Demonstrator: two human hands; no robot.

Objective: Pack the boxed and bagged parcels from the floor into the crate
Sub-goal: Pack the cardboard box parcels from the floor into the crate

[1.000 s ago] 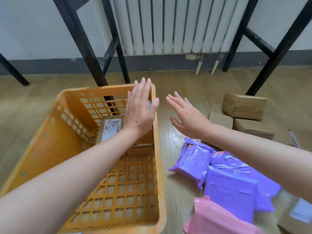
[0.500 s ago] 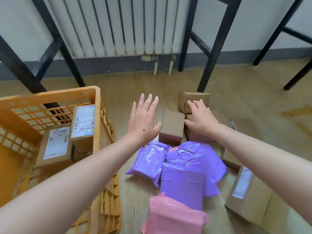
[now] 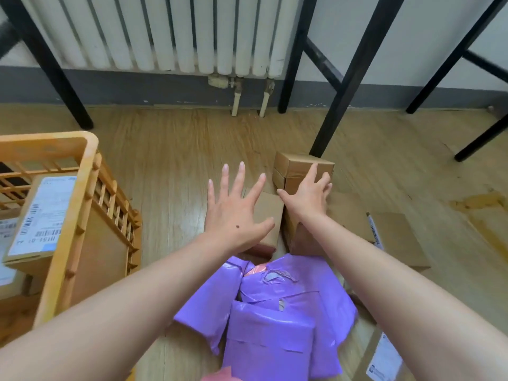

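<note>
While the orange plastic slatted crate (image 3: 66,215) sits over at 9 o'clock with a couple of white-labelled brown cardboard boxes (image 3: 41,215) already inside, both arms are stretched out toward the pile on the wooden plank floor (image 3: 170,166).

The left hand (image 3: 236,213) is wide open, fingers fanned and straight, over a plain brown cardboard box (image 3: 270,213) near the middle of the view. Can't tell if the palm is actually touching it or just above it. The right hand (image 3: 308,199) is at about 1 o'clock from the left one. Its spread fingers lie on a small brown cardboard cube of a box (image 3: 299,165), thumb stuck out wide to the side, so it's not closed round anything. That small box stands right at the foot of a black metal leg (image 3: 346,89).

Down at 6 o'clock there's a heap of crinkly purple plastic mailer bags (image 3: 288,312), overlapping each other, with a pink plastic bag (image 3: 224,373) poking in at the very bottom edge. At 3 o'clock a flat brown cardboard piece (image 3: 398,237) lies next to a thin white pen (image 3: 374,231). At 5 o'clock, one more brown box with a white shipping label (image 3: 384,361). White ribbed radiator (image 3: 165,31) at 12 o'clock on the wall.
</note>
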